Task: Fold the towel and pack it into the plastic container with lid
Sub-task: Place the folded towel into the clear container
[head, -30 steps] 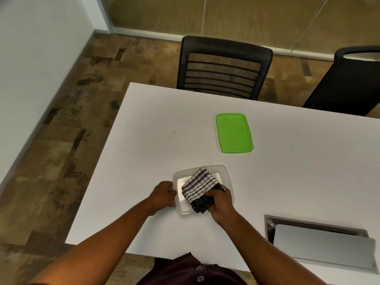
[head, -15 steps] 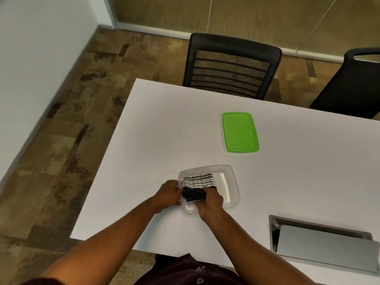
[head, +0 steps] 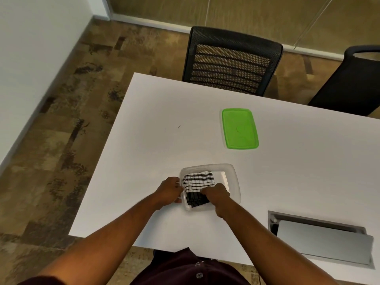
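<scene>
Towel now pressed flat into container; both hands grip it, fingertips hidden.

Your towel was checked in black and white, darker at its near end. The container was clear plastic and its lid bright green. The table was white, the chairs black, your shirt dark maroon.

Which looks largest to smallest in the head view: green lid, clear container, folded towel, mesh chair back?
1. Mesh chair back, clearly largest, though farthest away.
2. Clear container and green lid: close to each other; the container looks slightly bigger but sits nearer the camera, so unranked.
3. Folded towel, smallest, lying inside the container, partly covered by the right hand.
</scene>
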